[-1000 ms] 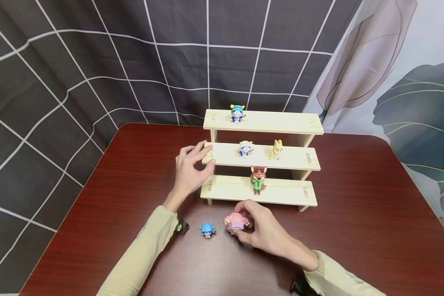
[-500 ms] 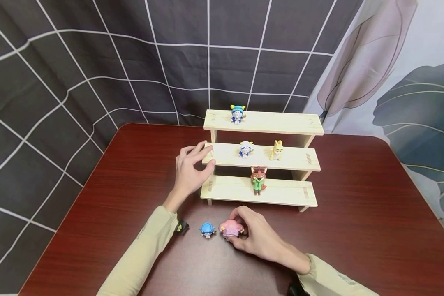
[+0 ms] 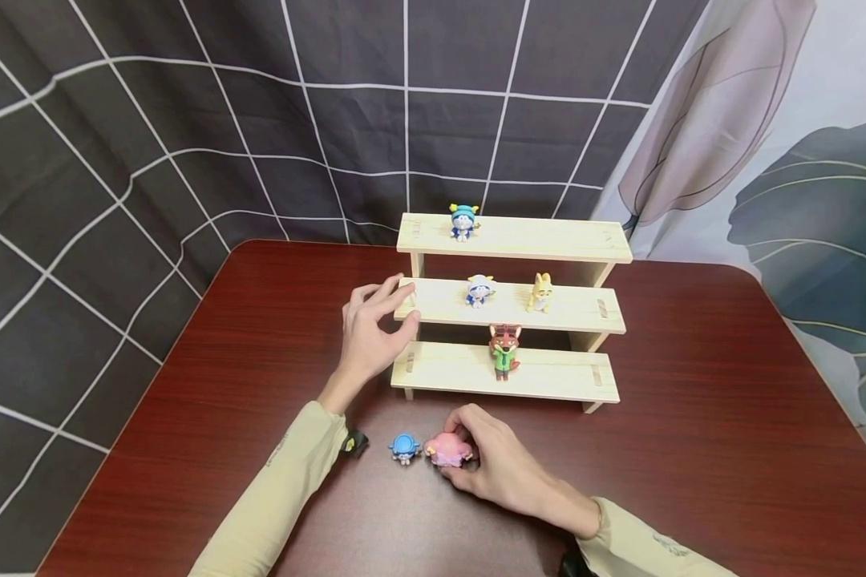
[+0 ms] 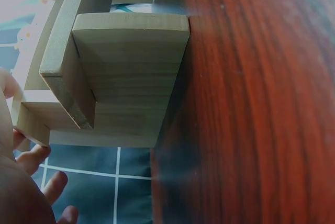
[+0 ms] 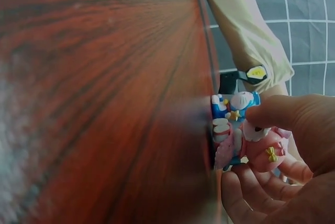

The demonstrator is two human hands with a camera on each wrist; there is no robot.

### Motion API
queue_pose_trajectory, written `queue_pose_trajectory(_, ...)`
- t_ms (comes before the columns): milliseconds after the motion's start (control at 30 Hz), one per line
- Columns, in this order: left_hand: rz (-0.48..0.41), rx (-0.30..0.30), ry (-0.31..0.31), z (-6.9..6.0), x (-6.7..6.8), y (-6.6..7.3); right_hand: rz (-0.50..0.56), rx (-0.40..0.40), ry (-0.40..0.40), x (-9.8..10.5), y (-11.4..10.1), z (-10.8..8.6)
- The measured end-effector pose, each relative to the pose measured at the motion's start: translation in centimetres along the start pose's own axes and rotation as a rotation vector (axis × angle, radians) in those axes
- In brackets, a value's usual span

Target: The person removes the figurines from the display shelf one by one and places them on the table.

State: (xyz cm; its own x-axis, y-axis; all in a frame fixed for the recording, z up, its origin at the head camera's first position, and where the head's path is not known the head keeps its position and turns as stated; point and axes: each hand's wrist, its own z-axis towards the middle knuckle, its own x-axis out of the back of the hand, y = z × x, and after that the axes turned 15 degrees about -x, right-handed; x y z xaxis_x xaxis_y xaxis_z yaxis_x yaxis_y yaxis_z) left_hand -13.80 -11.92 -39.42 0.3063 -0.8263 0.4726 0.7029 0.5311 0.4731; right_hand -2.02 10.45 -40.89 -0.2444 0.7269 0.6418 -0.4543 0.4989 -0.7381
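Observation:
At the left end of the middle step of the wooden shelf [image 3: 512, 304], my left hand [image 3: 371, 332] holds the board, thumb by the front edge and fingers toward the back. The left wrist view shows fingers [image 4: 34, 156] against the board's end [image 4: 34, 124]. My right hand [image 3: 508, 465] pinches a pink figure [image 3: 448, 449] between thumb and fingers, on the table in front of the shelf. Close to its left stands a small blue-hatted figure [image 3: 404, 449]. In the right wrist view both the pink figure [image 5: 261, 148] and the blue one [image 5: 242, 103] appear upright, side by side.
A blue figure [image 3: 463, 223] stands on the top step. The middle step bears a white-hatted figure [image 3: 479, 291] and a yellow one [image 3: 540, 293]; a fox figure [image 3: 503, 353] is on the bottom step. Behind the red-brown table [image 3: 707, 377] hangs a dark checked curtain [image 3: 346, 120].
My right hand has moved left and slightly nearer the front with the pink figure, bringing it beside the blue-hatted one. The left hand has stayed at the shelf.

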Motion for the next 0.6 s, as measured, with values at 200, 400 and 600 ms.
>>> queue_pose_trajectory(200, 0.002, -0.002, 0.000, 0.02, -0.02, -0.04, -0.027, -0.001, 0.005, -0.15, 0.07, -0.10)
queue_pose_trajectory(400, 0.007, -0.003, -0.004, 0.01, -0.03, -0.12, -0.045, 0.012, 0.002, -0.18, 0.21, -0.09)
queue_pose_trajectory(600, 0.006, -0.005, -0.006, -0.07, -0.03, -0.12, -0.067, -0.001, -0.013, -0.12, 0.08, -0.08)
